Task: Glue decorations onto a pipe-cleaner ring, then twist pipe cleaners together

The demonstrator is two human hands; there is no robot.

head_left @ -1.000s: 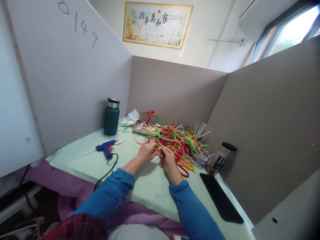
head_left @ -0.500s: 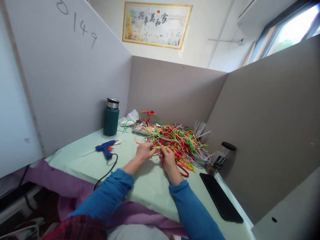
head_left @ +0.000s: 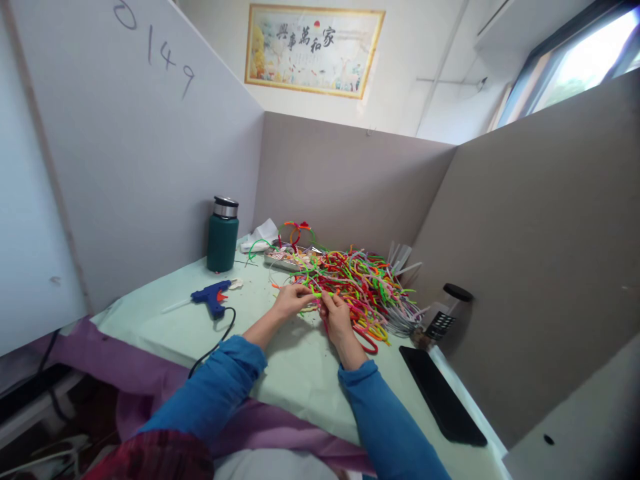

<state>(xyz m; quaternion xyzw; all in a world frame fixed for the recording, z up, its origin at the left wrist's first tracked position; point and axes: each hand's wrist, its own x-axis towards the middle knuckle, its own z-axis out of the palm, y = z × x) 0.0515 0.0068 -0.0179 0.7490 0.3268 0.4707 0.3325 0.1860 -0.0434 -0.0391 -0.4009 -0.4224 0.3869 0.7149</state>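
Between my two hands runs a yellow-green pipe cleaner (head_left: 317,295), held just above the near edge of a heap. My left hand (head_left: 291,301) pinches its left end between thumb and fingers. My right hand (head_left: 336,316) grips the other end, fingers curled, with an orange bit showing by the fingertips. Behind them spreads a tangled pile of coloured pipe cleaners (head_left: 365,283) in red, green, pink, yellow and grey. A red pipe cleaner loop (head_left: 370,348) sticks out beside my right wrist.
A blue glue gun (head_left: 213,297) with a black cord lies at left, near a green bottle (head_left: 223,237). Behind are a metal tray (head_left: 280,261) and crumpled white paper (head_left: 261,235). At right lie a black phone-like slab (head_left: 443,397) and a clear black-lidded container (head_left: 453,307). Grey partitions surround the table.
My left hand has shifted very slightly and its fingers have straightened a little along the pipe cleaner. My right hand stays nearly in place.
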